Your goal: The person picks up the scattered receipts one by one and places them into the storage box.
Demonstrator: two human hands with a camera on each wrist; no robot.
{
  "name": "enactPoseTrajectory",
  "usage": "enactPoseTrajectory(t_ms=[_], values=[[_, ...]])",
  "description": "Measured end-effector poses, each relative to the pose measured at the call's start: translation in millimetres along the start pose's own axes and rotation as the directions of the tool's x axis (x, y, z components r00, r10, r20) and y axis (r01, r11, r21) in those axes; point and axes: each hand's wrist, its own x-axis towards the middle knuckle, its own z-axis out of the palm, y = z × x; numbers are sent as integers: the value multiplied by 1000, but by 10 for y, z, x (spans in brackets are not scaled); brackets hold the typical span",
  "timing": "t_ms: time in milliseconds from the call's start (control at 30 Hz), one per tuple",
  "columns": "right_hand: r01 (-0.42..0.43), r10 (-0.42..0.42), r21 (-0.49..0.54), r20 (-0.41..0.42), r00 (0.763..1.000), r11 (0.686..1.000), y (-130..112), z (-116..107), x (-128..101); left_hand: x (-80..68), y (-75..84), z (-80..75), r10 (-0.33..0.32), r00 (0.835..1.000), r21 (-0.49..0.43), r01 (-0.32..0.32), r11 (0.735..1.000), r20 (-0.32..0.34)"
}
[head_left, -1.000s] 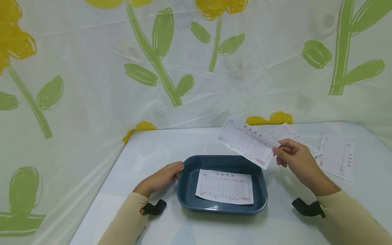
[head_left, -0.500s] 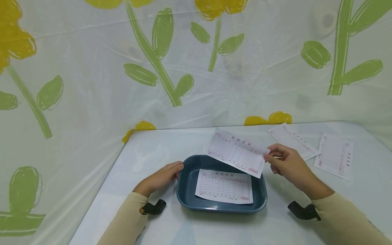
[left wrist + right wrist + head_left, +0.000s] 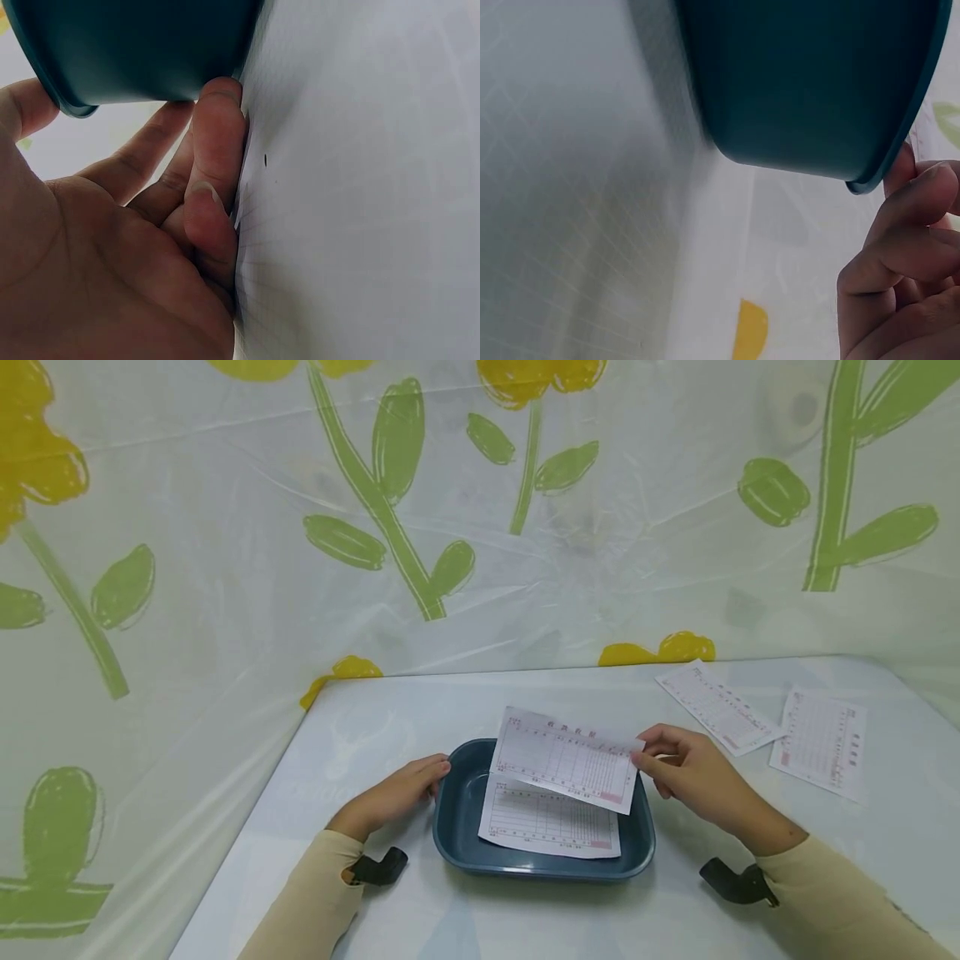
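A dark blue rectangular tray stands on the table. One printed receipt slip lies inside it. My right hand pinches another receipt slip by its right edge, tilted over the tray and overlapping the lower one in the head view. My left hand holds the tray's left rim; in the left wrist view the thumb is at the rim and the other fingers sit by the outer wall. In the right wrist view, curled fingers show beside the tray's rim, and most of the held slip is hidden.
Two more receipt slips lie at the back right of the table: a slanted slip and, right of it, a second slip. Behind the table hangs a white curtain with printed flowers. Black wrist mounts stick out below both sleeves.
My right hand has moved left and down, bringing its receipt slip from above the tray's far right side to close over the slip inside. The left hand and tray have stayed put.
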Motion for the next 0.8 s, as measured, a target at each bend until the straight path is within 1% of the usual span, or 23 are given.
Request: enactPoseTrajectory(t_ms=[267, 500, 633, 800], values=[[45, -44, -28, 19, 999, 999, -14, 35, -17, 8, -13, 3, 10, 1000, -13, -10, 1000, 12], [100, -99, -76, 21, 995, 992, -27, 68, -31, 13, 4, -2, 18, 1000, -12, -18, 1000, 6], [119, -114, -99, 50, 992, 988, -44, 95, -27, 14, 3, 3, 14, 1000, -12, -14, 1000, 4], [130, -122, -101, 79, 989, 986, -51, 150, -24, 9, -3, 7, 9, 1000, -10, -9, 1000, 3]])
